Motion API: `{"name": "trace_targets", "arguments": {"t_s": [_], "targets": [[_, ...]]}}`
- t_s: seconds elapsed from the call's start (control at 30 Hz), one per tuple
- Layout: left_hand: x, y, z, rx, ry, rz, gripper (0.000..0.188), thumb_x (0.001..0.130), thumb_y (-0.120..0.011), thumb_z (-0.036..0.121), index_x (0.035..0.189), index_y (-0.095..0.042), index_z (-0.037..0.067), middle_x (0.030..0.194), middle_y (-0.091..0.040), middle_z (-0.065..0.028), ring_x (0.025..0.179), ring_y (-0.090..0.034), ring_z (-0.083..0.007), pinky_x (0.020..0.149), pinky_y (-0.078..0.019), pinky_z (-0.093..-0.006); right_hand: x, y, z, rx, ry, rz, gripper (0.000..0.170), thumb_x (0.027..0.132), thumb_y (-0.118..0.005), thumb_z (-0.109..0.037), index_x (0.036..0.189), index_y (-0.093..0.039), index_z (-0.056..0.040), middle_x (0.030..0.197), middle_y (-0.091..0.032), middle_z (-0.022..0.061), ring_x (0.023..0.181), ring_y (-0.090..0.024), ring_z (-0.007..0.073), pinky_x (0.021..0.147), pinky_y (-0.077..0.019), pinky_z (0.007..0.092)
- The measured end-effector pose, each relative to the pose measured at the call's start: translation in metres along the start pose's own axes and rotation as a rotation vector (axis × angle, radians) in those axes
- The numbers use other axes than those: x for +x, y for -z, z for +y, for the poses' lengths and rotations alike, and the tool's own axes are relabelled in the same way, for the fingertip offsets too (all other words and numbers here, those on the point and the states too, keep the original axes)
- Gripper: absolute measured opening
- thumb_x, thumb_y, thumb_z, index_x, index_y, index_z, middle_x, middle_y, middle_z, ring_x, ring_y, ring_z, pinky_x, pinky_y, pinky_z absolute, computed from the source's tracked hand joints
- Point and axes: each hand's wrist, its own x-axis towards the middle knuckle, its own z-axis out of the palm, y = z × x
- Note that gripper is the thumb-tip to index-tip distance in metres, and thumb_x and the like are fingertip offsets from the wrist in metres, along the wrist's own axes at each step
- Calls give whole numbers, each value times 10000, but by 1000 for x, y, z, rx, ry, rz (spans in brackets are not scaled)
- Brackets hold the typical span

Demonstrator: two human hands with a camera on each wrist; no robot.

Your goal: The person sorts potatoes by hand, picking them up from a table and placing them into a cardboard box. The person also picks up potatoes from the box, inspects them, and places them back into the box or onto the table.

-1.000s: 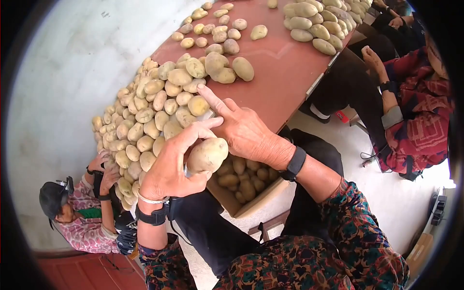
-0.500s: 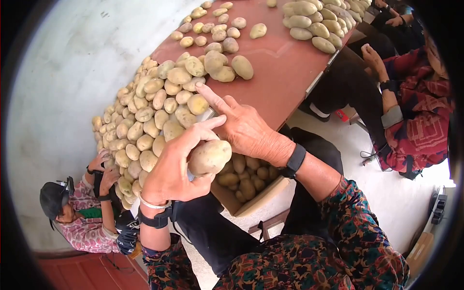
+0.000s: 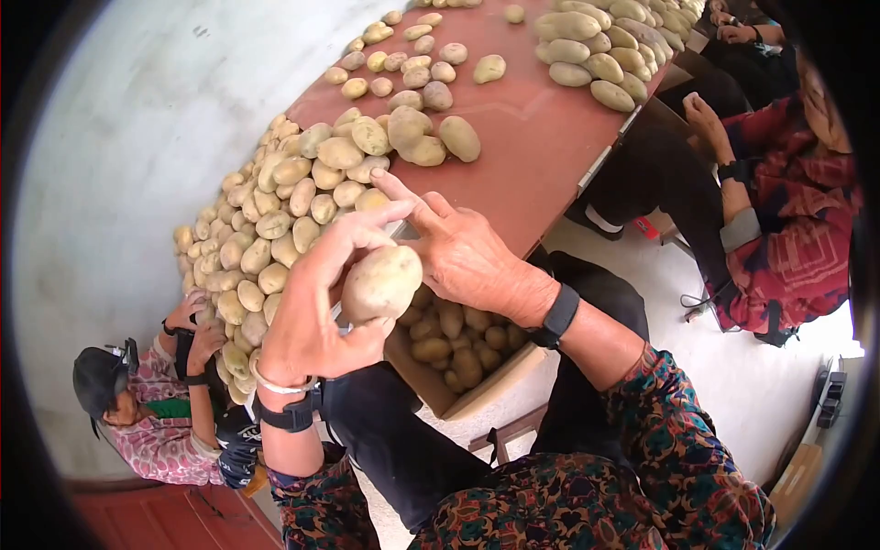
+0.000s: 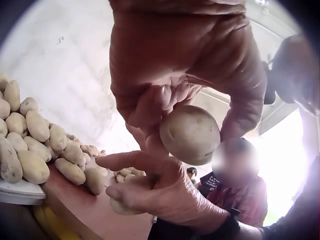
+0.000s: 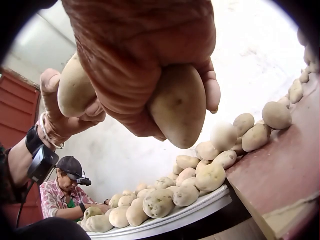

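Observation:
In the head view my left hand (image 3: 312, 321) grips a pale oval potato (image 3: 383, 282), thumb below it and fingers behind and above. The right hand (image 3: 477, 261) is close beside it, index finger stretched toward the potato heap (image 3: 293, 197). A second potato (image 5: 179, 105), held in the curled fingers of my right hand (image 5: 142, 55), shows in the right wrist view; the head view hides it. The left wrist view shows the left hand's potato (image 4: 190, 135) just above the right hand (image 4: 175, 197).
Loose potatoes and another pile (image 3: 605, 46) lie on the red table (image 3: 532, 137). Below my hands, between the legs, stands a cardboard box (image 3: 486, 390) holding potatoes. One person (image 3: 165, 431) sits at the lower left, others at the right.
My left hand has moved slightly up and left with its potato, which is turned a little. The right hand has shifted slightly downward, index finger still extended.

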Motion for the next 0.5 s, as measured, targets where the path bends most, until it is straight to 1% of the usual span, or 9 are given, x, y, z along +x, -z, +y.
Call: {"name": "trace_targets", "arguments": {"t_s": [0.07, 0.1, 0.17, 0.3, 0.37, 0.4, 0.43, 0.47, 0.5], "targets": [[7, 5, 1, 91, 36, -81, 477, 620, -627, 133, 1065, -499, 21, 1396, -486, -178, 1162, -507, -171, 979, -412, -309, 3, 0, 0, 5, -12, 11, 263, 707, -653, -122, 958, -731, -120, 1526, -322, 152, 957, -565, 252, 623, -549, 323], [6, 4, 2, 90, 37, -83, 477, 620, -627, 133, 1065, -499, 21, 1396, -486, -178, 1162, -507, -171, 979, -412, -309, 2, 0, 0, 17, -18, 5, 273, 708, -651, -119, 969, -732, -124, 1524, -325, 150, 960, -564, 254, 629, -551, 325], [5, 2, 3, 36, 20, -23, 540, 604, -630, 70, 1136, -545, 30, 1315, -562, -122, 1055, -564, -165, 931, -448, -304, 2, 1, 1, 26, -23, 2, 283, 710, -649, -117, 980, -732, -128, 1522, -329, 147, 962, -563, 257, 636, -553, 326], [1, -1, -8, 88, 56, -32, 576, 623, -624, 74, 1191, -542, 22, 1251, -583, -112, 1055, -568, -170, 932, -449, -309, 3, 2, 0, 24, -33, -9, 294, 701, -650, -88, 984, -726, -112, 1500, -355, 152, 1022, -566, 272, 688, -562, 345], [-7, -6, -11, -231, 33, 121, 604, 635, -634, 100, 1220, -526, -2, 1159, -613, -98, 1013, -588, -184, 919, -460, -314, -2, -1, 4, 37, -42, -31, 285, 709, -643, -70, 981, -723, -101, 1482, -381, 159, 1052, -567, 278, 712, -564, 349], [-15, -3, -10, -249, 31, 115, 567, 671, -660, 148, 1197, -518, -11, 1087, -635, -113, 963, -608, -186, 877, -483, -302, -6, -4, 8, 105, -143, -25, 270, 726, -629, -58, 977, -720, -95, 1428, -438, 174, 1055, -576, 292, 735, -561, 352], [-25, -7, -15, -242, 38, 123, 567, 671, -660, 148, 1197, -518, -11, 1087, -635, -113, 963, -608, -186, 877, -483, -302, -8, -5, 12, 174, -246, -21, 256, 742, -614, -46, 973, -718, -88, 1374, -494, 190, 1058, -584, 306, 758, -559, 356], [-39, -16, -27, -406, 148, 216, 574, 674, -663, 172, 1199, -516, -7, 1096, -627, -156, 898, -604, -173, 766, -482, -260, -7, -5, 15, 350, -340, 27, 170, 814, -618, -86, 956, -708, -60, 1153, -642, 159, 932, -644, 259, 764, -546, 314], [-52, -26, -39, -570, 256, 309, 581, 677, -665, 196, 1201, -513, -4, 1106, -620, -199, 832, -601, -160, 654, -481, -219, -6, -1, 16, 358, -335, 24, 170, 814, -618, -86, 956, -708, -60, 1153, -642, 159, 932, -644, 259, 764, -546, 314]]}}
